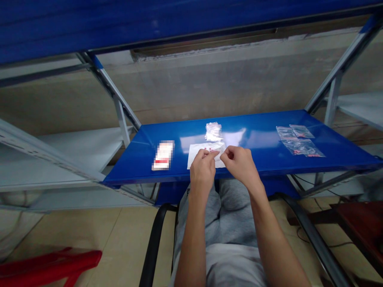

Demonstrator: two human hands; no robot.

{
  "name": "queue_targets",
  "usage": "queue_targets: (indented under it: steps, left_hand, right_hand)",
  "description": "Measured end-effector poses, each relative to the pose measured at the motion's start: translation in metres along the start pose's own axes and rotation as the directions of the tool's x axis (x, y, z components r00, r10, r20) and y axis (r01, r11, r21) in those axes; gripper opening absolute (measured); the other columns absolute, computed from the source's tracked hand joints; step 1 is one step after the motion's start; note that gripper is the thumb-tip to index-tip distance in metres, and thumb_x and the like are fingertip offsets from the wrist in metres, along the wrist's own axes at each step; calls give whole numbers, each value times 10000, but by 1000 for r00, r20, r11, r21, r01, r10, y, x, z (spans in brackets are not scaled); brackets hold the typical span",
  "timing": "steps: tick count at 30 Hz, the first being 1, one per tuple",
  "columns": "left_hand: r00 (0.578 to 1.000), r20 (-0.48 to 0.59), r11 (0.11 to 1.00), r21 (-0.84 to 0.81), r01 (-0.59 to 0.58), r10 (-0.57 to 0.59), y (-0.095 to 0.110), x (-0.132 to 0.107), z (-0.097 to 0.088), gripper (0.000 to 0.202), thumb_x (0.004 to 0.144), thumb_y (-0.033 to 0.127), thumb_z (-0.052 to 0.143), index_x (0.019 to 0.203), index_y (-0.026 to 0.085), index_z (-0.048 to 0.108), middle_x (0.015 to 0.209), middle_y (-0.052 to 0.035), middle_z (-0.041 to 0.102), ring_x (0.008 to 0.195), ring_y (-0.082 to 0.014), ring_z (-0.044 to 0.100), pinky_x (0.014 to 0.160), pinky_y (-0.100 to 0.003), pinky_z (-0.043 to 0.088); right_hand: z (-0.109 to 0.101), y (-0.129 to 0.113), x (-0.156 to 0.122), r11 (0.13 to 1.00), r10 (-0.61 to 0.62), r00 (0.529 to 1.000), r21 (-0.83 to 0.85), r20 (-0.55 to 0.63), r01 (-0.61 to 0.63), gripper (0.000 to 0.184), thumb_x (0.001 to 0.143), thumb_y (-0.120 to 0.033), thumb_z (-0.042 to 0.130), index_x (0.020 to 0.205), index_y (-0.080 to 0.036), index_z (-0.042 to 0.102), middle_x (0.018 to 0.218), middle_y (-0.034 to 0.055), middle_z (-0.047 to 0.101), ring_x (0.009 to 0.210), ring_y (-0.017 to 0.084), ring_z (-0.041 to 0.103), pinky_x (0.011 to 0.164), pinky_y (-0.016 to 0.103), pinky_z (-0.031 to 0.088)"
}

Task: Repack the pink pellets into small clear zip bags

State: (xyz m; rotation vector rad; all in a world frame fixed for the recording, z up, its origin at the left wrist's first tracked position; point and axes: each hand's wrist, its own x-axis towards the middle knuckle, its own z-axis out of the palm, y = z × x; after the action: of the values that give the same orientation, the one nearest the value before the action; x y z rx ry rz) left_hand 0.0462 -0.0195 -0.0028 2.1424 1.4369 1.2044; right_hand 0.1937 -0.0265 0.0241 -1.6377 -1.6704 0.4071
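Both my hands are raised over the front of a blue metal shelf (263,159). My left hand (202,169) and my right hand (241,161) are closed in pinches on the two ends of a small clear plastic zip bag (218,153). Under the bag lies a white sheet of paper (194,153) with small red bits on it. Just behind the sheet sits a heap of clear small bags (214,131).
A white and red packet (163,155) lies on the shelf to the left. Several clear bags with red strips (299,141) lie at the right. Grey shelf posts stand either side. A red plastic stool (50,265) is low left, a dark chair (356,223) at right.
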Motion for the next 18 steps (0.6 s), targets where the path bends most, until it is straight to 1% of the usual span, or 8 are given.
queue_targets:
  steps: [4,6,8,11,13,15,17,18]
  left_hand:
    - [998,55,1000,12,-25,24,0,0,1,366,952,103,500,1069,245,816,1067,-81,711,979,-207,676,949,-320,527]
    - [997,76,999,5,-34,34,0,0,-1,388,938,85,505,1126,244,804,1070,-82,731,1021,-219,685,965,-330,536]
    - [996,78,999,-28,-34,36,-1,1,-2,414,926,73,504,1180,237,785,1099,-88,747,1049,-226,694,959,-338,553]
    - [999,48,991,-136,-20,26,-3,2,-3,387,918,101,538,1186,239,779,1122,-83,768,1004,-214,715,881,-317,595]
    - [1000,13,975,-220,2,1,-3,2,-3,344,909,134,585,1169,238,784,1112,-77,779,922,-193,726,810,-292,613]
    - [999,-19,956,-293,30,-37,-4,2,-3,308,897,173,635,1156,229,790,1082,-75,788,849,-176,729,767,-282,621]
    - [995,-44,927,-368,70,-93,-5,1,-2,283,881,215,686,1140,221,798,1042,-68,796,809,-168,734,758,-285,629]
    - [990,-52,905,-414,96,-129,-5,0,-1,278,870,236,711,1133,218,801,1021,-65,799,804,-169,740,761,-289,633]
  right_hand:
    - [-1,-1,-2,995,9,1000,-96,-4,-10,236,858,-288,585,639,-211,626,649,73,685,629,194,590,599,288,314]
    - [-1,-2,-2,991,14,1000,-132,-4,-14,232,858,-276,581,646,-208,647,674,89,707,635,203,605,600,294,317]
    - [-1,-2,-3,992,-5,1000,-123,15,7,239,864,-270,574,650,-205,659,688,94,722,638,205,618,606,296,334]
    - [-5,2,-1,997,-62,993,40,105,58,247,871,-259,555,668,-200,682,681,75,730,638,197,650,627,287,398]
    - [-7,10,3,981,-38,991,193,130,12,239,872,-254,540,698,-197,694,692,58,740,642,192,680,644,281,449]
    - [-9,21,7,955,61,996,288,63,-77,203,870,-275,551,753,-196,697,738,56,758,678,196,709,659,281,488]
    - [-9,34,12,916,183,983,366,-13,-165,179,875,-327,583,844,-194,698,821,71,777,758,213,733,650,278,506]
    - [-8,40,14,875,236,972,434,9,-216,197,881,-362,597,903,-194,698,881,83,785,805,220,742,631,270,509]
